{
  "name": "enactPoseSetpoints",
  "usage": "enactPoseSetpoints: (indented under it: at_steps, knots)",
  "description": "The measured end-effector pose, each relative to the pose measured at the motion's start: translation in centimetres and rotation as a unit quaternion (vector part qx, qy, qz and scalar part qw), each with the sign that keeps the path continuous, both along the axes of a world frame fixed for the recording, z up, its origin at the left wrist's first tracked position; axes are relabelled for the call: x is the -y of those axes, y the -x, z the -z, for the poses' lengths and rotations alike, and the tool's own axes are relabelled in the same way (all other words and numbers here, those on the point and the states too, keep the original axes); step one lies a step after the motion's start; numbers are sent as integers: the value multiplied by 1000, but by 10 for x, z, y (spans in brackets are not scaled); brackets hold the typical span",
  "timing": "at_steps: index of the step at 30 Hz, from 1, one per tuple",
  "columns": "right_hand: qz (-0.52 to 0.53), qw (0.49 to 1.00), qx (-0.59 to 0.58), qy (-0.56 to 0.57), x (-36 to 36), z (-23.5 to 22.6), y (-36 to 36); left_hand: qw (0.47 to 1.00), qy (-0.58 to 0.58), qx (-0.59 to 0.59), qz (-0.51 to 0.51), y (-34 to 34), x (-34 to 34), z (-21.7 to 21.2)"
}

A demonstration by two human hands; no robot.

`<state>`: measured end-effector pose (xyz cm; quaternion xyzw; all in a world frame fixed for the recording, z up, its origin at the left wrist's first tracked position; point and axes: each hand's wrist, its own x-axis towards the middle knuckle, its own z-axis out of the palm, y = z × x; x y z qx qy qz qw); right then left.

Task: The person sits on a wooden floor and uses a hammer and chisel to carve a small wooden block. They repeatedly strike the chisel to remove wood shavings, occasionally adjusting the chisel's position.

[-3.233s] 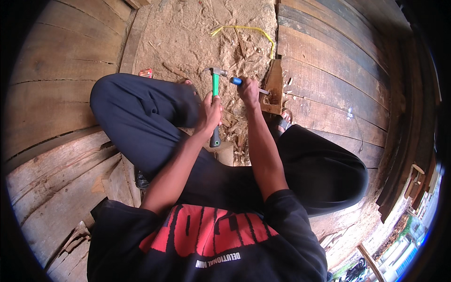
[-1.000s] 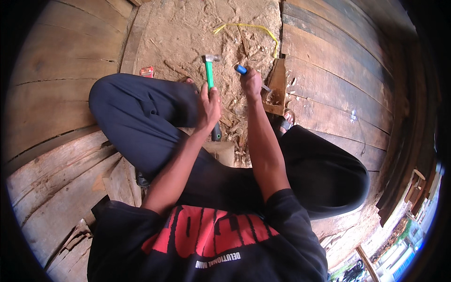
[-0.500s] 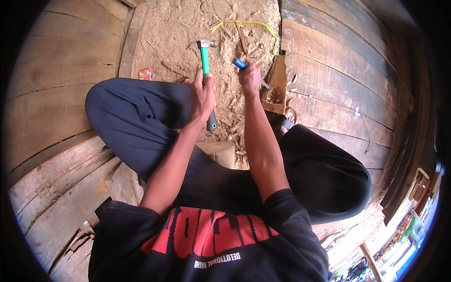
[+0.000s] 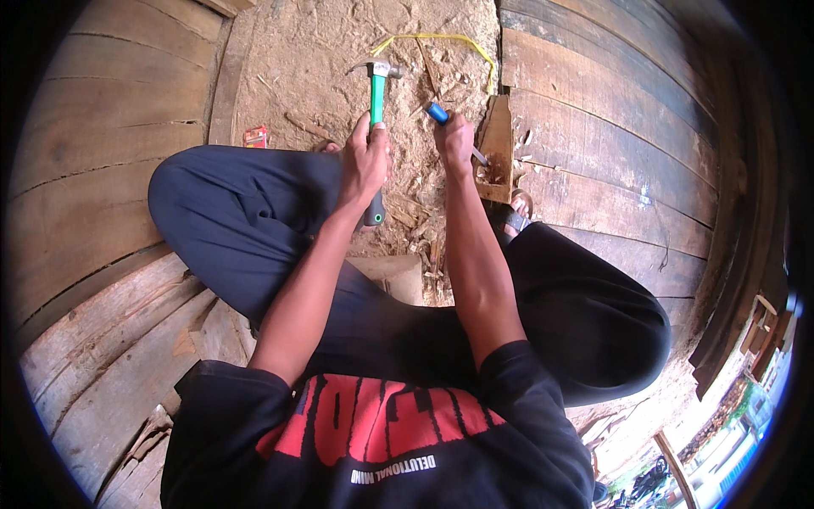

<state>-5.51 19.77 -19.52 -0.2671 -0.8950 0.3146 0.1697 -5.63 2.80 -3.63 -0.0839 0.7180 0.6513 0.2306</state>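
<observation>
My left hand (image 4: 366,165) is wrapped round the handle of a claw hammer (image 4: 377,93) with a green shaft, a dark grip and a metal head pointing away from me. Opposite it, my right hand (image 4: 455,140) grips a chisel by its blue handle (image 4: 437,112). The metal blade slants out below that fist toward a notched piece of wood (image 4: 495,127). Its tip reaches a rough hollow in the wood, but whether it touches cannot be made out. A gap separates the hammer head from the chisel handle.
Wood chips and shavings (image 4: 411,212) cover the ground between my legs. A yellow strap (image 4: 449,36) lies beyond my hands, and a red packet (image 4: 255,137) by my left knee. Plank surfaces stand at left (image 4: 127,102) and right (image 4: 602,110). A sandalled foot (image 4: 517,216) is beside the notched wood.
The hammer has tilted, its head moving a little right and away, nearer the chisel. My right hand keeps its hold on the chisel with only a slight shift.
</observation>
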Motion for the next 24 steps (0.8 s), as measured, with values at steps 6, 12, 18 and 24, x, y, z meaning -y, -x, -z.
enactPoseSetpoints:
  at_steps: [6,12,18,24]
  knots:
    - [-14,999,-28,4,2,-12,-9,997,-49,41,-37,-5,2,9]
    - [-35,997,-69,10,7,-18,-4,998,-39,54,-12,-5,5,6]
    - [-69,996,-51,8,3,-15,-6,996,-72,52,-20,-8,8,-2]
    - [-60,997,-40,16,8,-22,-7,997,-61,25,-27,-10,16,1]
